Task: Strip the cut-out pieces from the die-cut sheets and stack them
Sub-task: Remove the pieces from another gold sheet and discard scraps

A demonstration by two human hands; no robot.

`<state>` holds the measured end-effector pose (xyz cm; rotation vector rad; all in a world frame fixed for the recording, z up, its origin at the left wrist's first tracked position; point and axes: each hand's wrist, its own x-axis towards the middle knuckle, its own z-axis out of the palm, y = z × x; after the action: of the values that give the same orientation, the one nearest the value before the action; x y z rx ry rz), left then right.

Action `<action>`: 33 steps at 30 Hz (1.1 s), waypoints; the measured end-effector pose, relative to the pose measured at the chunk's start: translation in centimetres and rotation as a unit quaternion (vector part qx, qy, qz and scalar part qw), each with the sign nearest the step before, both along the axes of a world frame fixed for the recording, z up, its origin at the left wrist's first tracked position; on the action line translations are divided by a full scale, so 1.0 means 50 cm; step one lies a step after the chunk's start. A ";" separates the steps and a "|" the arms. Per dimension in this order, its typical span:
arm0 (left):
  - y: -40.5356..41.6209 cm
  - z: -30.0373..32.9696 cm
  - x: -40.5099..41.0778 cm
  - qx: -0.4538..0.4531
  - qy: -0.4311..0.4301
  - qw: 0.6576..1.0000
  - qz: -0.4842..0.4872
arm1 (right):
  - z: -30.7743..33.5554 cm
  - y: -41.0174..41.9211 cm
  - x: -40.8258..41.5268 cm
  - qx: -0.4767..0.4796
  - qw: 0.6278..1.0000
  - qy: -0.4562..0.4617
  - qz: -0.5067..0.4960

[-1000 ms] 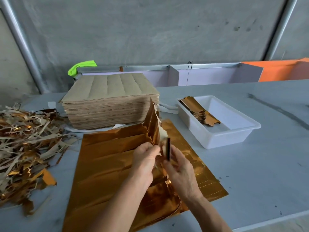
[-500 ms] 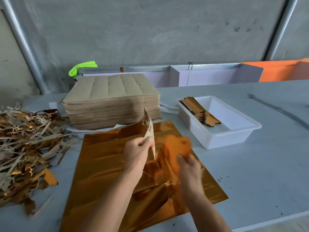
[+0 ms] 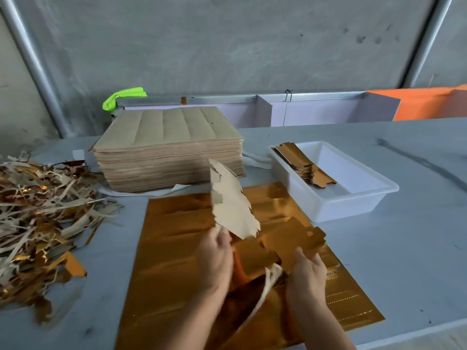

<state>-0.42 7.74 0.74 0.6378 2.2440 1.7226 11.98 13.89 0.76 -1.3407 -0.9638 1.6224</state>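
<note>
A gold foil die-cut sheet [image 3: 177,248] lies flat on the grey table in front of me. My left hand [image 3: 214,258] pinches a torn piece of the sheet [image 3: 232,205] that stands upright, showing its plain brown back. My right hand [image 3: 307,276] grips a gold cut-out piece [image 3: 293,241] just above the sheet. A curled strip of waste [image 3: 270,276] hangs between the hands. A tall stack of brown die-cut sheets [image 3: 166,147] stands behind. A small stack of finished cut-outs [image 3: 300,162] lies in the white tray [image 3: 353,203] at the right.
A heap of stripped brown and gold waste [image 3: 38,213] covers the table's left side. A green cloth [image 3: 123,96] lies behind the sheet stack by a low metal-framed partition [image 3: 278,104]. The table's near edge [image 3: 417,332] runs at the lower right.
The hands have drawn apart: the right hand pulled the gold cut-out free and lowered it rightward, while the left hand keeps the torn piece upright, now showing its brown back.
</note>
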 end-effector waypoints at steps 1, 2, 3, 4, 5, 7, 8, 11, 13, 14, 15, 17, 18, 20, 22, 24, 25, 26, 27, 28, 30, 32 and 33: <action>0.006 -0.008 0.023 0.008 -0.005 0.999 -0.036 | -0.003 -0.005 0.000 0.003 1.000 -0.003 0.003; 0.008 -0.021 0.039 -0.002 0.009 0.998 -0.065 | -0.005 -0.007 0.003 0.008 1.000 -0.010 0.006; 0.009 -0.034 0.049 -0.021 0.037 0.995 -0.086 | -0.003 -0.006 0.008 0.013 1.000 -0.018 0.010; 0.008 -0.049 0.052 -0.042 0.077 0.991 -0.101 | 0.003 -0.001 0.014 0.020 0.999 -0.023 0.012; 0.009 -0.059 0.051 -0.062 0.115 0.985 -0.109 | 0.010 0.008 0.023 0.029 0.999 -0.023 0.005; 0.016 -0.068 0.048 -0.107 0.168 0.973 -0.115 | 0.034 0.037 0.049 0.045 0.998 -0.017 -0.047; 0.017 -0.069 0.048 -0.132 0.185 0.967 -0.113 | 0.052 0.055 0.064 0.055 0.995 -0.016 -0.085; 0.019 -0.065 0.057 -0.173 0.225 0.954 -0.101 | 0.086 0.097 0.101 0.104 0.982 -0.024 -0.154; 0.013 -0.064 0.058 -0.173 0.236 0.951 -0.100 | 0.082 0.095 0.098 0.131 0.983 -0.020 -0.125; 0.007 -0.063 0.057 -0.169 0.236 0.952 -0.099 | 0.069 0.087 0.090 0.148 0.984 -0.025 -0.095; 0.000 -0.062 0.055 -0.166 0.234 0.953 -0.099 | 0.055 0.075 0.079 0.166 0.984 -0.033 -0.063; -0.022 -0.055 0.043 -0.158 0.215 0.959 -0.099 | 0.029 0.051 0.055 0.193 0.980 -0.049 -0.012; -0.034 -0.046 0.034 -0.147 0.201 0.963 -0.101 | 0.018 0.043 0.043 0.211 0.976 -0.056 0.012; -0.056 -0.020 0.016 -0.116 0.208 0.965 -0.106 | 0.010 0.027 0.014 0.238 0.968 -0.053 0.054; -0.067 0.022 0.005 -0.074 0.258 0.957 -0.110 | 0.019 0.019 -0.017 0.260 0.961 -0.043 0.082; -0.069 0.070 -0.001 -0.024 0.285 0.947 -0.148 | 0.038 0.011 -0.045 0.310 0.944 -0.040 0.109; -0.068 0.087 -0.003 -0.007 0.282 0.944 -0.169 | 0.047 0.007 -0.056 0.340 0.931 -0.044 0.123; -0.066 0.100 -0.005 -0.004 0.270 0.945 -0.186 | 0.058 0.004 -0.066 0.368 0.919 -0.049 0.134; -0.063 0.111 -0.007 -0.007 0.258 0.945 -0.200 | 0.065 0.002 -0.072 0.389 0.909 -0.055 0.139; -0.059 0.118 -0.008 -0.005 0.237 0.948 -0.212 | 0.070 0.000 -0.077 0.403 0.902 -0.061 0.142; -0.054 0.127 -0.010 0.041 0.151 0.958 -0.239 | 0.071 -0.004 -0.083 0.411 0.895 -0.075 0.155; -0.051 0.137 -0.009 0.111 0.036 0.961 -0.251 | 0.061 -0.007 -0.088 0.413 0.892 -0.100 0.156; -0.048 0.139 -0.009 0.142 -0.017 0.958 -0.249 | 0.055 -0.007 -0.089 0.410 0.893 -0.114 0.147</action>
<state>-0.87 5.32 7.67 1.1121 1.6268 1.7698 7.52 13.54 3.50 -0.8107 -1.8074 1.0320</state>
